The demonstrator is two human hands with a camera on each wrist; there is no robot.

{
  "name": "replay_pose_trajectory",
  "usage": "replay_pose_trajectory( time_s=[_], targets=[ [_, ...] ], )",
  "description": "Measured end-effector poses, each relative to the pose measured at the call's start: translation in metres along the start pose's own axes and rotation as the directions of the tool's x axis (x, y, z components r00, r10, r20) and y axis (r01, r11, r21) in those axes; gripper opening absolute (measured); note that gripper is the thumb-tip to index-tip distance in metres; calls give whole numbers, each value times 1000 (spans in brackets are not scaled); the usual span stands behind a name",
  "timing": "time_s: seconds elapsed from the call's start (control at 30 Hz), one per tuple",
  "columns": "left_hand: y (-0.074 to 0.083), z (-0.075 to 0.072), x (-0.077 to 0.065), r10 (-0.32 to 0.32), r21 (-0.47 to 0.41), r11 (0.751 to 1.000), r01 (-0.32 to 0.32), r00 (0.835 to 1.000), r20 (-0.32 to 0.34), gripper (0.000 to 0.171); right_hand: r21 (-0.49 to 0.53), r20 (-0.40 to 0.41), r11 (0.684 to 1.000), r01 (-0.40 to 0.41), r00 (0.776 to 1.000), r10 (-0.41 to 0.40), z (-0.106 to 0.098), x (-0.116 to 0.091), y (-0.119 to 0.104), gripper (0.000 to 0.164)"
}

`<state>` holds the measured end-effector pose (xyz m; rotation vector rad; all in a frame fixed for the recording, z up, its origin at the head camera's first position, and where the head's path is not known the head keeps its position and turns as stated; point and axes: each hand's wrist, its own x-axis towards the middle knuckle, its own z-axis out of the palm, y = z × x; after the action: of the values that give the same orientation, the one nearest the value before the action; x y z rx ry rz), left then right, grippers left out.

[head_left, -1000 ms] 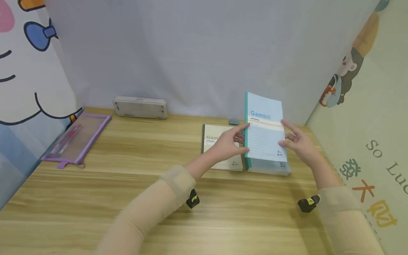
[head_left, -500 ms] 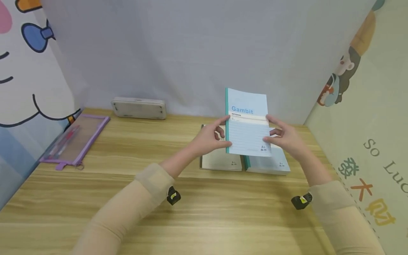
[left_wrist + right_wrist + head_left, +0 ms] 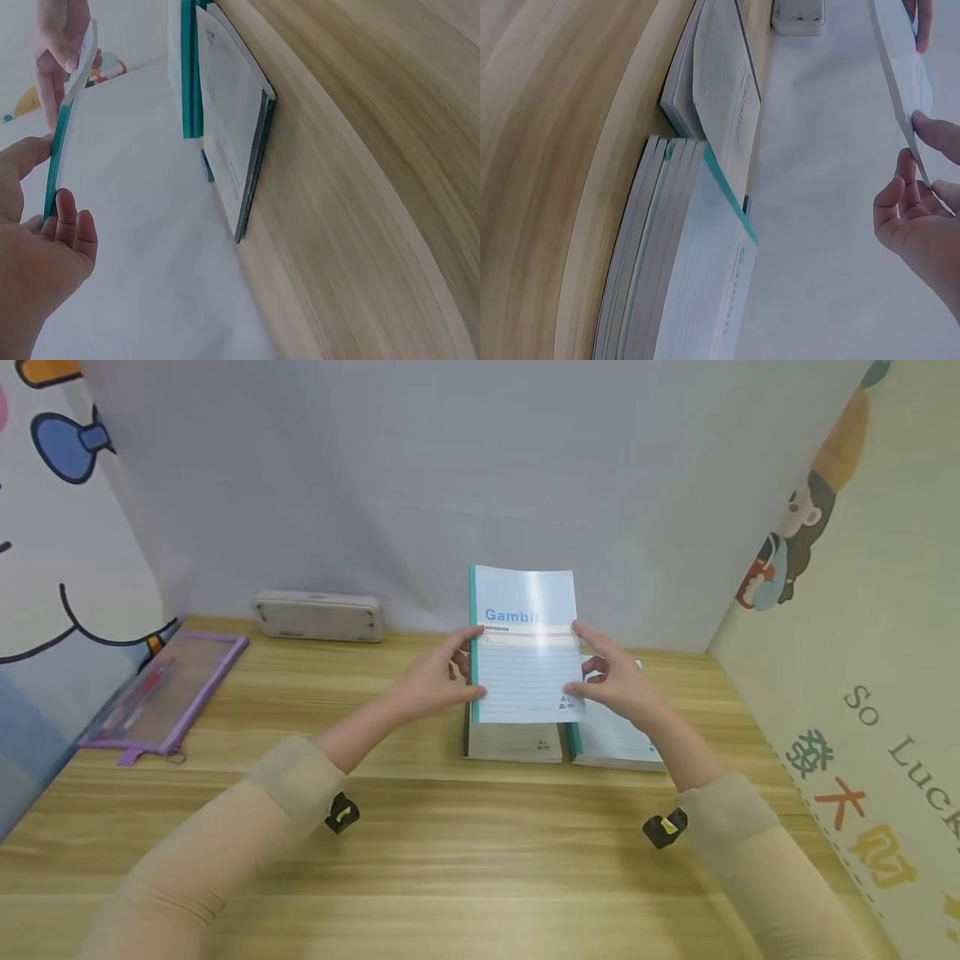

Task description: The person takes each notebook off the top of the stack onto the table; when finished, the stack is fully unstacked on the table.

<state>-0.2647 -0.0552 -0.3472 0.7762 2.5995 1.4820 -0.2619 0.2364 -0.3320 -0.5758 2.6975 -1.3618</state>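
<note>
A light blue notebook (image 3: pixel 525 668) with a teal spine is held up above the table between both hands. My left hand (image 3: pixel 435 677) pinches its spine edge, thumb in front and fingers behind. My right hand (image 3: pixel 618 681) grips the opposite edge the same way. Behind and below it lies a cream notebook (image 3: pixel 513 743) with a dark spine, partly hidden in the head view. To its right sits a stack of blue notebooks (image 3: pixel 615 731), several thick in the right wrist view. Both wrist views show the held notebook (image 3: pixel 64 142) raised clear of those below.
A mesh zip pouch (image 3: pixel 172 693) with purple edging and pens inside lies at the table's left. A whitish oblong case (image 3: pixel 318 616) stands against the back curtain (image 3: pixel 420 485). A printed wall panel (image 3: pixel 847 635) borders the right side. The wooden table (image 3: pixel 480 852) extends toward the person.
Both hands have carried the blue notebook leftward from above the blue stack to above the cream notebook. More of the stack is uncovered now, and the cream notebook is more covered.
</note>
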Motion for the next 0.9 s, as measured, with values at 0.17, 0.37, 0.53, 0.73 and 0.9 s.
replay_pose_trajectory(
  time_s=[0.17, 0.37, 0.53, 0.73, 0.9],
  targets=[
    [-14, -16, -12, -36, -9, 999, 36, 999, -11, 83, 19, 27, 1000, 10, 1000, -10, 19, 15, -10, 90],
    [-33, -29, -23, -100, -60, 993, 99, 995, -18, 80, 73, 35, 997, 32, 999, -35, 39, 26, -17, 86],
    [-48, -38, -32, -125, -16, 992, 125, 992, -22, 80, 78, 55, 997, 12, 998, -16, 54, 32, -18, 80],
    [-69, -51, -41, -128, -1, 992, 128, 992, 5, 73, 36, 114, 998, 51, 992, -55, 70, 41, -15, 76],
    [-86, -61, -45, -131, 53, 990, 130, 991, 17, 71, -14, 159, 999, 35, 987, -32, 87, 50, -7, 73]
  ],
)
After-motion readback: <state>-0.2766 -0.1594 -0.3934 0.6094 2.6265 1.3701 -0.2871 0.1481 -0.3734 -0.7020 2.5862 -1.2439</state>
